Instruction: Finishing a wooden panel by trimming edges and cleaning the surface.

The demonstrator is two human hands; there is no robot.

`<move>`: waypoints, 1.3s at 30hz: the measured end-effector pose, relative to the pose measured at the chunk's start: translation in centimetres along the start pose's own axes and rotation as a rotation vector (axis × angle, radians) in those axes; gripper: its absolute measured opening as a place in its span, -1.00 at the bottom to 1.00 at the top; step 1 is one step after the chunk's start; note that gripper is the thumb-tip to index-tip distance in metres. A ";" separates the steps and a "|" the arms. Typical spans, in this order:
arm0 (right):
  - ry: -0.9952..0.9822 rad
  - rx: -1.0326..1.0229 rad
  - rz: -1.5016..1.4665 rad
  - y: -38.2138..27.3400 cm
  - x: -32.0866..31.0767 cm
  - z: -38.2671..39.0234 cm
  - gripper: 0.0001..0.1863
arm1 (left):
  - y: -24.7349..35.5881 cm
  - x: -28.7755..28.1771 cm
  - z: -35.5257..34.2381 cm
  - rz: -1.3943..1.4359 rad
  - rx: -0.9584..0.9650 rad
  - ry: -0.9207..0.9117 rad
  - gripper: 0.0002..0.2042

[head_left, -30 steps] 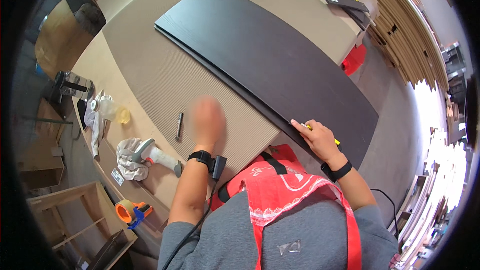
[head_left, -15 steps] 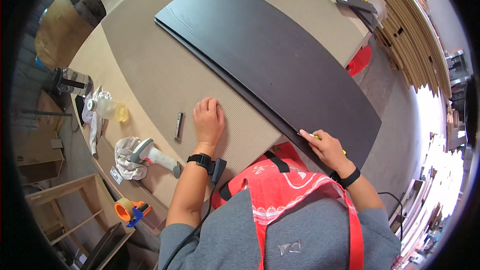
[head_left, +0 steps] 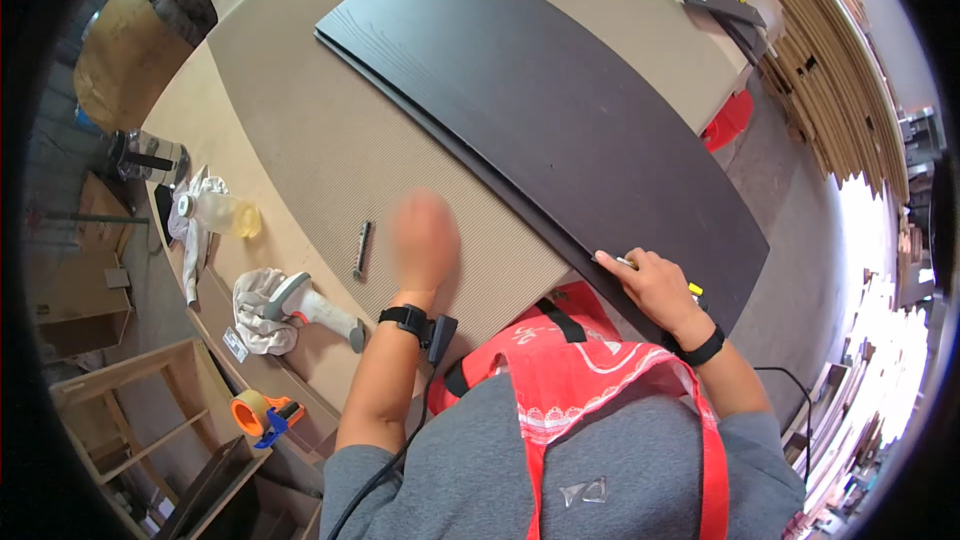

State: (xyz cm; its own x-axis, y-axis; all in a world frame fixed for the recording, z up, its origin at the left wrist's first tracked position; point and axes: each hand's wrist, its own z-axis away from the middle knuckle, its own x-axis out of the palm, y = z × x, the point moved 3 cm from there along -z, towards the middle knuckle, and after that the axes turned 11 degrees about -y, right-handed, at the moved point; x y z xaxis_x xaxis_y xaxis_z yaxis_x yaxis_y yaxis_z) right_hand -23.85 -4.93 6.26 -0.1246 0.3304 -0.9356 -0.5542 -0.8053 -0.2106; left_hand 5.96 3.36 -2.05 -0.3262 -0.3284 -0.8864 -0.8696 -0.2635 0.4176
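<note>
A large dark board (head_left: pixel 560 130) with a curved far edge lies diagonally across the ribbed mat (head_left: pixel 400 155), apparently on another dark board whose edge shows beneath it. My right hand (head_left: pixel 662 292) is closed around a slim pen-like tool with a yellow end (head_left: pixel 696 290), at the near edge of the boards. Its fingertips touch that edge. Left of the boards, over the mat, is my left hand (head_left: pixel 424 248), its fingers smeared by blur. Just left of it lies a small narrow dark tool (head_left: pixel 361 250).
Along the left of the table are a bottle of yellow liquid (head_left: pixel 225 213), a clear jug (head_left: pixel 150 157), a crumpled cloth (head_left: pixel 260 325) and a white-grey handheld device (head_left: pixel 325 318). An orange-blue tape dispenser (head_left: pixel 265 418) is lower left. Dark strips (head_left: pixel 715 2) lie at the far right corner.
The view has shifted slightly. My left hand has become blurred over the mat. My right hand stays at the board's near edge, still holding the pen-like tool.
</note>
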 end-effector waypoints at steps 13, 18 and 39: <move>-0.019 0.009 -0.060 -0.3 -0.9 0.1 -0.45 | 0.0 0.1 0.0 -0.016 0.005 0.027 -0.88; 0.044 0.018 -0.061 -0.1 0.1 -0.7 -0.46 | -0.1 0.2 -0.1 -0.056 0.005 0.002 -0.87; -0.032 0.001 -0.028 0.5 0.0 0.4 -0.44 | -0.1 0.3 0.0 -0.060 0.001 0.002 -0.85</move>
State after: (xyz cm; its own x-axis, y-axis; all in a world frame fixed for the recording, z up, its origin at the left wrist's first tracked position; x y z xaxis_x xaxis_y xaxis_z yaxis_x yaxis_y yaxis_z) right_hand -24.47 -5.16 6.23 -0.1354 0.3687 -0.9196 -0.5588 -0.7949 -0.2364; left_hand 6.01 3.29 -2.33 -0.2732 -0.3138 -0.9093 -0.8877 -0.2819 0.3640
